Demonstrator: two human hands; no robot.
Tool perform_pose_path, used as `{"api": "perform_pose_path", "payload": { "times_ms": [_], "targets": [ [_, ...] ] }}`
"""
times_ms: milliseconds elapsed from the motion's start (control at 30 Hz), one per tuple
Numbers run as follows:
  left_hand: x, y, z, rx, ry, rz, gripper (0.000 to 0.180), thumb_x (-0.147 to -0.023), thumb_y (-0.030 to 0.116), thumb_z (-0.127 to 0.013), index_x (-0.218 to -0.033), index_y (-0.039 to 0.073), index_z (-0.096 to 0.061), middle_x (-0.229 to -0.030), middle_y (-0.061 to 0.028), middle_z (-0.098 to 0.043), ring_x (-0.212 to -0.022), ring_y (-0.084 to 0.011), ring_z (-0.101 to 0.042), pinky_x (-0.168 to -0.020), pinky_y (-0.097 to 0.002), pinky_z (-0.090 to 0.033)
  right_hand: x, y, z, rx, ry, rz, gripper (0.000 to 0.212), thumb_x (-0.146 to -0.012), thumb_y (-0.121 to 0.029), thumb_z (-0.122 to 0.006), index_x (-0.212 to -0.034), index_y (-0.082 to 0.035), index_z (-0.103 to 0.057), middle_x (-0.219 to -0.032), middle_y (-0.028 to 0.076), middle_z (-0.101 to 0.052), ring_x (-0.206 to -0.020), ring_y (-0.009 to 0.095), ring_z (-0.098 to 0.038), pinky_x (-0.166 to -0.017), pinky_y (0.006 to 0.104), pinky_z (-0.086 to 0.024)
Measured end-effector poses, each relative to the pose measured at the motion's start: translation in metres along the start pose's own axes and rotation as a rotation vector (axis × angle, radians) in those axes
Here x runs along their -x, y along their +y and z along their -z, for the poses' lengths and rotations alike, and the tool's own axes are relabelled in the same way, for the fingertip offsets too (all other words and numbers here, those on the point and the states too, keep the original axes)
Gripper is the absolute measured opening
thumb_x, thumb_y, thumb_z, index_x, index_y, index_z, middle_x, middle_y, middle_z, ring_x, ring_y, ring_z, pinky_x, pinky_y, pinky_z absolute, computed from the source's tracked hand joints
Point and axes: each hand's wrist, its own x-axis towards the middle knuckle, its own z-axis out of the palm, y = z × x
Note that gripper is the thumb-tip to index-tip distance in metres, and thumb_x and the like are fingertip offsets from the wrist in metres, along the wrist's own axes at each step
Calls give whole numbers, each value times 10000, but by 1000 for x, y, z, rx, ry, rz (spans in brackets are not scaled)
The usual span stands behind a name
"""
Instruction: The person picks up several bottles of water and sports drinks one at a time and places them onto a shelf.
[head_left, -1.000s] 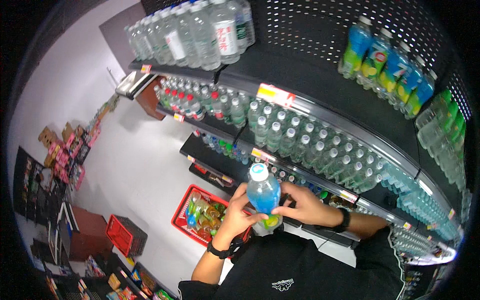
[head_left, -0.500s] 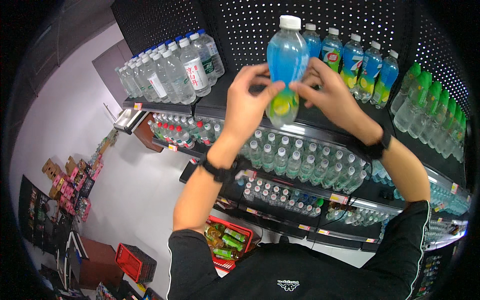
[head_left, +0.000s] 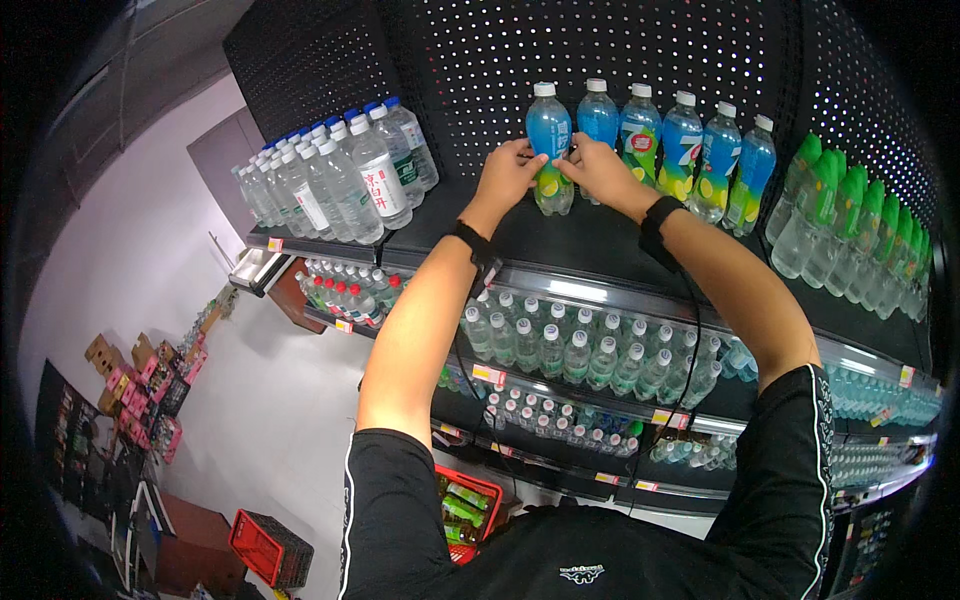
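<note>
A blue and yellow-green drink bottle [head_left: 549,125] with a white cap stands upright at the back of the top shelf, at the left end of a row of like bottles [head_left: 682,145]. My left hand [head_left: 512,172] closes on its left side, thumb across the front. From the right my right hand [head_left: 603,173] grips the same bottle, its thumb beside the left one. The fingers behind the bottle are partly hidden. Just right of it, another blue bottle [head_left: 597,115] stands close to my right hand.
Clear water bottles [head_left: 350,185] crowd the top shelf's left; green-capped bottles [head_left: 820,215] fill its right. Lower shelves hold more small bottles [head_left: 600,360]. A red basket [head_left: 487,487] with green bottles sits on the floor below, and another basket [head_left: 270,548] lies farther left.
Both hands have moved away from me toward the back of the shelf, taking the bottle from mid-air to the left end of the row. Its label now faces me.
</note>
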Motion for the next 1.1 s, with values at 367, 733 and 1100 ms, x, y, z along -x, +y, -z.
{"api": "perform_pose_path", "payload": {
  "times_ms": [367, 733, 1100],
  "targets": [
    [-46, -13, -45, -359, 219, -116, 254, -863, 181, -760, -989, -35, -711, -865, -174, -752, -735, -266, -739, -677, -372, -574, 6, -4, 10, 647, -233, 96, 394, -931, -325, -596, -805, 28, -718, -832, 258, -707, -783, 428, -707, -708, 507, -575],
    [126, 81, 0, 258, 213, -3, 188, -1016, 177, -611, -1070, 4, -664, -795, -50, -670, -597, -84, -609, -482, -223, -471, 195, -171, 15, 185, -729, 334, 371, -952, -257, -612, -647, -51, -572, -570, 180, -591, -575, 382, -636, -551, 470, -529],
    [592, -143, -30, -222, 446, 804, 200, -987, 156, -505, -1080, 64, -655, -942, -234, -685, -874, -431, -672, -749, -507, -501, 389, -17, -231, -473, -1238, -456, 250, -1007, -200, -561, -910, 12, -650, -704, 74, -643, -655, 161, -634, -619, 331, -481]
  ]
}}
